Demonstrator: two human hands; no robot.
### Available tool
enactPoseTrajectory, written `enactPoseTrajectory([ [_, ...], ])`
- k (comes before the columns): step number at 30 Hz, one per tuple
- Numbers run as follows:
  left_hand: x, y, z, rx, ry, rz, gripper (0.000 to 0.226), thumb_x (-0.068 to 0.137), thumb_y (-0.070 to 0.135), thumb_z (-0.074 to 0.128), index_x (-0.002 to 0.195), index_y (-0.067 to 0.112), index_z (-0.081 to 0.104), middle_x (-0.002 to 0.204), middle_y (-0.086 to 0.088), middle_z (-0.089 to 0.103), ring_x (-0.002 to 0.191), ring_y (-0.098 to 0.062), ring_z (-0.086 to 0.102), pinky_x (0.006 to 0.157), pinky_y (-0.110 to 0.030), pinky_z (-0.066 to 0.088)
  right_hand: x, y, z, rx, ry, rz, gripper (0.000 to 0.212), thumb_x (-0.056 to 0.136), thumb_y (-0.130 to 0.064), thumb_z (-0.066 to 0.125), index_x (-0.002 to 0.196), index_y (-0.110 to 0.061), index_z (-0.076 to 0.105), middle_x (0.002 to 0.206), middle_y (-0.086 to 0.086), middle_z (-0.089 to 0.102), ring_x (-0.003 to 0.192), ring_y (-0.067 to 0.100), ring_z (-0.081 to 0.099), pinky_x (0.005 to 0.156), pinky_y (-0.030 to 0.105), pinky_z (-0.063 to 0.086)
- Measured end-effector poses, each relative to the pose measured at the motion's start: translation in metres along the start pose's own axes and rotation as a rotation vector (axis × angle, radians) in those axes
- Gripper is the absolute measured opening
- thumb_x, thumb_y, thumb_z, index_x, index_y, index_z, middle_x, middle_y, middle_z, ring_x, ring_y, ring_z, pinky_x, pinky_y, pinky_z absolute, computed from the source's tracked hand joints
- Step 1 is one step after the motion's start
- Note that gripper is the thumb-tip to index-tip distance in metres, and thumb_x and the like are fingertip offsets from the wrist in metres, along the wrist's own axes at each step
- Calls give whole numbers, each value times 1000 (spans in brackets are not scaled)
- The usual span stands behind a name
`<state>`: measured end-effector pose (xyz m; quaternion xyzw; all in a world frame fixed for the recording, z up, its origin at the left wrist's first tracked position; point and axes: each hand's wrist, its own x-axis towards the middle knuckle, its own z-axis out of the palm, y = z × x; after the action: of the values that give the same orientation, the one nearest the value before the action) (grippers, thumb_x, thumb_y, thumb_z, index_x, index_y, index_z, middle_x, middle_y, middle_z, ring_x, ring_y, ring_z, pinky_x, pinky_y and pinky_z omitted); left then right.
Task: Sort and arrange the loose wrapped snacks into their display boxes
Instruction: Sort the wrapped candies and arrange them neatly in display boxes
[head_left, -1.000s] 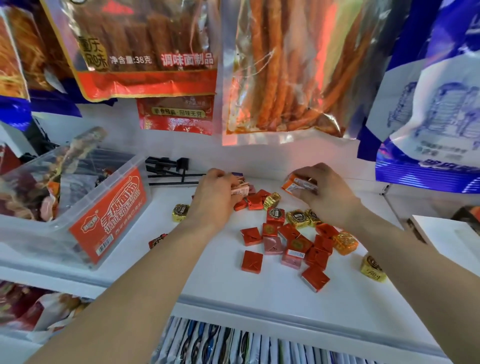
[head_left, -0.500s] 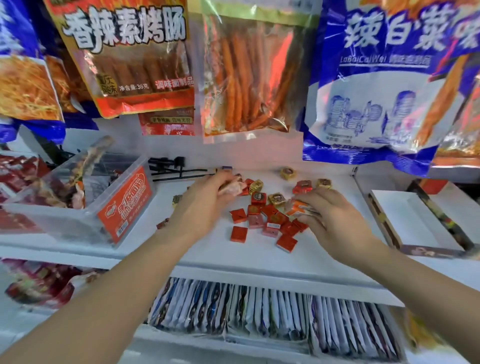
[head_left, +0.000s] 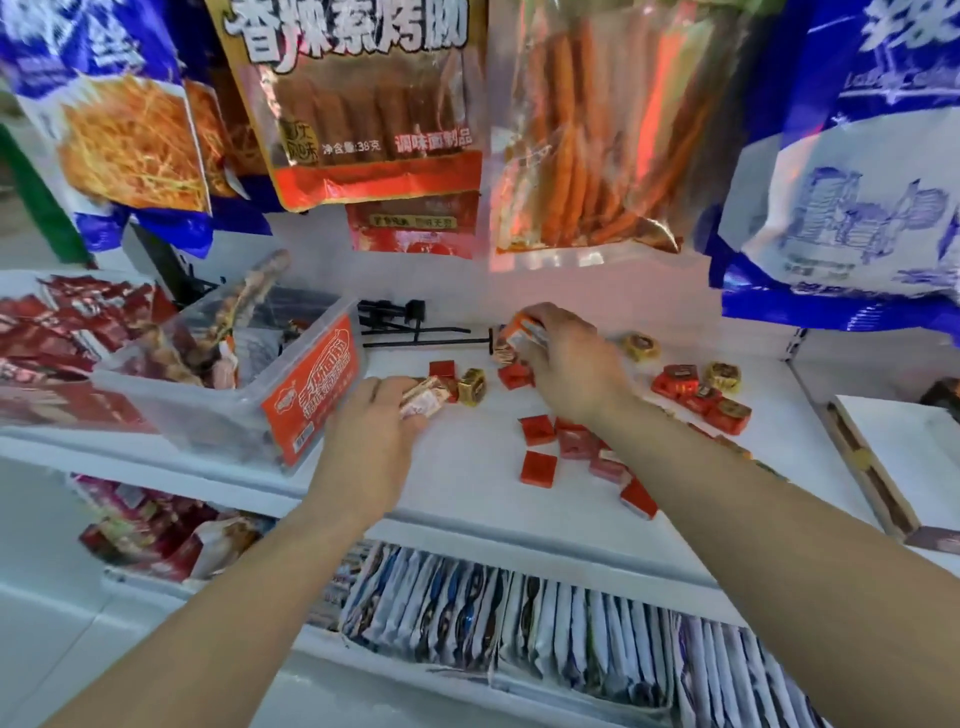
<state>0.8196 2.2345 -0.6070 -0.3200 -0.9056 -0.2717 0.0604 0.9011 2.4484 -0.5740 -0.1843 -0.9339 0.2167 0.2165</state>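
Red bag (head_left: 363, 104): 香辣素烤肠, 38克 | L hand (head_left: 379, 421) + R hand (head_left: 569, 364) grip snacks (head_left: 423, 399)

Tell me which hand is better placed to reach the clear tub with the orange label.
Probably left: the left hand, gripping wrapped snacks, sits right beside the clear tub, while the right hand holds its orange packets farther off to the right.

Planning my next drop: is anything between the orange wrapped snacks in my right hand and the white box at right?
Only loose red and gold wrapped snacks lie on the white shelf between right hand and white box; nothing upright.
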Motion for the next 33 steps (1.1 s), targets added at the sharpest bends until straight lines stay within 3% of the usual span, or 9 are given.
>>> enactPoseTrajectory([
  [3,7,-16,7,-67,54,-30,32,97,26,58,128,20,56,119,-3,58,108,-24,52,94,-45,45,50,4,30,43,-112,107,37,100,-32,52,132,-14,50,127,13,62,114,34,58,84,35,46],
  [9,13,-20,24,-57,177,-39,38,97,34,55,132,19,55,116,-2,56,108,-24,49,93,-43,43,68,32,46,-105,-229,27,30,97,-31,53,126,-29,49,117,11,65,103,31,60,83,39,51],
  [14,11,-21,25,-75,200,-36,37,97,35,53,132,21,54,116,0,55,109,-22,49,92,-40,42,60,44,35,-114,-71,98,32,97,-30,55,129,-23,54,124,11,65,112,34,59,83,35,45],
  [17,9,-21,25,-74,212,-33,37,97,35,53,131,21,55,114,0,55,107,-21,49,91,-38,41,72,39,39,-36,18,141,32,99,-33,51,125,-15,60,120,14,67,103,34,61,78,32,43],
  [20,8,-21,24,-43,204,-33,37,97,37,51,130,22,55,113,0,55,105,-21,50,89,-37,40,77,35,51,-227,-97,190,39,99,-39,44,125,-13,58,122,18,60,107,38,57,88,39,46],
  [24,9,-20,23,-12,200,-32,39,97,40,48,130,22,55,111,1,55,103,-20,51,87,-36,41,67,34,50,-475,-205,329,48,99,-52,31,139,-29,45,136,17,49,122,41,46,101,48,36],
  [29,9,-20,23,-10,201,-38,38,97,38,52,130,21,56,112,0,57,103,-22,53,87,-38,43,63,30,39,-390,-262,65,39,97,-50,46,134,-37,49,128,2,61,118,30,55,99,46,31],
  [33,9,-19,22,-6,186,-47,39,97,38,53,132,22,55,115,1,57,106,-21,52,90,-37,42,66,23,33,-146,-300,-5,37,89,-37,67,124,-32,58,126,-4,61,117,21,55,101,44,41],
])
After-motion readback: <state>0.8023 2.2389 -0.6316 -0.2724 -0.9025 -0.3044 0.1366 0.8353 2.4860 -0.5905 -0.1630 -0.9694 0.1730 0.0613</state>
